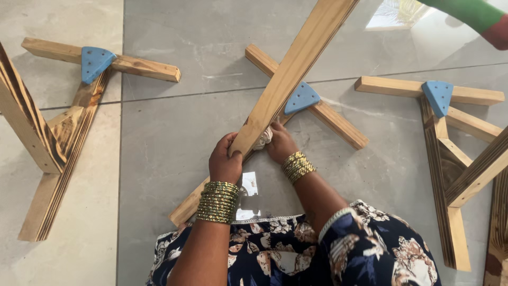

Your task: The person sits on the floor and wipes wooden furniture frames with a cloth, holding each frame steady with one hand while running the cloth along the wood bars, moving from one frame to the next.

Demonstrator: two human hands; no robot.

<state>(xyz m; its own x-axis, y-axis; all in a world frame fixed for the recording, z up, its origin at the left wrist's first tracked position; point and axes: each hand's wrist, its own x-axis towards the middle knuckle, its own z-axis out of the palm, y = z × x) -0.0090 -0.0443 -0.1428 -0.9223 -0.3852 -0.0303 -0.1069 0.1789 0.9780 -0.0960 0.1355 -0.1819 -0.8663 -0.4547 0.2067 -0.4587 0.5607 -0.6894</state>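
Note:
A T-shaped wooden frame (323,114) with a blue triangular corner plate (301,98) lies on the grey tiled floor in front of me. A lighter wooden slat (293,66) rises diagonally from it toward the top of the view. My left hand (225,161) grips the lower end of this slat. My right hand (280,144) presses a small white cloth (263,140) against the wood just beside the slat. Both wrists carry stacks of golden bangles.
A similar wooden frame with a blue plate (95,62) lies at the left, another one (438,96) at the right. Another person's green sleeve (471,11) shows at the top right. My patterned dark dress (328,249) fills the bottom.

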